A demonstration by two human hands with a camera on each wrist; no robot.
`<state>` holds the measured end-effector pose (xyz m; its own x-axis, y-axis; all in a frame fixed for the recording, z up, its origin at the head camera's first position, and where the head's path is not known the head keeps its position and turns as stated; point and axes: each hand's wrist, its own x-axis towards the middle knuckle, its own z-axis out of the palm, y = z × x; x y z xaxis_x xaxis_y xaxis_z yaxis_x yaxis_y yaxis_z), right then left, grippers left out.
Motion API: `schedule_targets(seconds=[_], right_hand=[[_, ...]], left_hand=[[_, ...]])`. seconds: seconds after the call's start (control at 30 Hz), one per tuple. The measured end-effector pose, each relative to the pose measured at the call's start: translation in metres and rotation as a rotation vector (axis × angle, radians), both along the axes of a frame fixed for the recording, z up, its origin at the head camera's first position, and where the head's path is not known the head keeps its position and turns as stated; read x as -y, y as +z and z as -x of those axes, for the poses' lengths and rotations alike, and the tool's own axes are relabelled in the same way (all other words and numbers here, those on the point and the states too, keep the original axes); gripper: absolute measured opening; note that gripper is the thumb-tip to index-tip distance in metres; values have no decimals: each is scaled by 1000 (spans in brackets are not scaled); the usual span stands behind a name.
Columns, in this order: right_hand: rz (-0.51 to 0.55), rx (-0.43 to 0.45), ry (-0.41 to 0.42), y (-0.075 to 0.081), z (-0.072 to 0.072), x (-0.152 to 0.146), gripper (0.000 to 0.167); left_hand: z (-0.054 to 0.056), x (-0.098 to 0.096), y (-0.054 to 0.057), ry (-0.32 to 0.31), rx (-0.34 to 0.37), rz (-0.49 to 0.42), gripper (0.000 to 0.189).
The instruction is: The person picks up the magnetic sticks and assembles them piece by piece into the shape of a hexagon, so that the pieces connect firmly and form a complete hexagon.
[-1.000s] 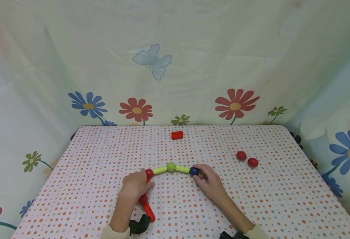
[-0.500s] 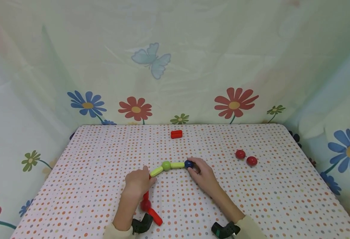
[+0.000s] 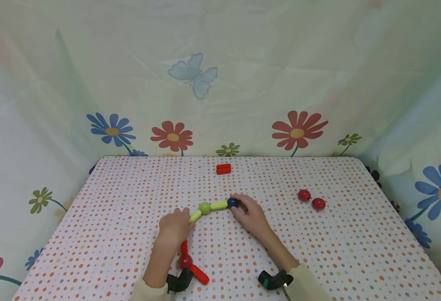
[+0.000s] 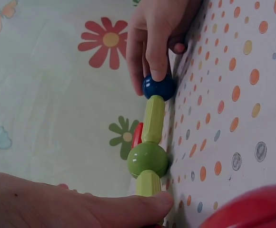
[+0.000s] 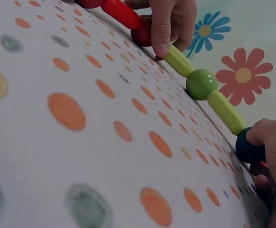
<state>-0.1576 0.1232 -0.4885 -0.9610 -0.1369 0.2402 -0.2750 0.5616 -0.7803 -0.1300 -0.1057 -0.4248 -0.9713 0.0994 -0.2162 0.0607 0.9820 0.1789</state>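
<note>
On a dotted surface (image 3: pixel 137 188), a glossy green plastic-looking ball (image 3: pixel 204 208) joins two ribbed yellow-green rods (image 3: pixel 219 205) in a sideways bend; left of it, the slightly nearer left hand (image 3: pixel 174 225) grips a red ball (image 5: pixel 141 37), and right of it, the right hand (image 3: pixel 251 214) pinches a navy ball (image 3: pixel 232 203).

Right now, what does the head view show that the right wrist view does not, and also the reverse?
Only the head view shows the two loose red balls and the printed butterfly. Only the right wrist view shows the red ball at the left hand; seen from the head, that hand hides it. Both show the two hands, the blue ball in the right hand, the green ball and the yellow-green sticks.
</note>
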Motion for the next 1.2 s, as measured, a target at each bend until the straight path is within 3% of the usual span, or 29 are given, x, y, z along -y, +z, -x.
schedule_targets(seconds=[0.2,0.5,0.83,0.93,1.07,1.2], right_hand=[[-12,-27,4,-2,-1,-3,35],[-23,-31,12,-4,-2,-5,35],[-37,-39,27,-4,-1,-5,36],[-37,-36,25,-3,-1,-4,36],[-42,-24,22,-3,-2,-3,36],[-45,-3,21,-2,-2,-1,37]], left_hand=[[0,-2,-2,22,30,-50,44],[0,-4,-5,43,3,-105,32],[1,-5,-6,58,21,-116,32],[-2,-6,-1,66,27,-111,35],[-12,-7,15,68,18,-77,49],[-24,-5,33,-10,45,-56,54]])
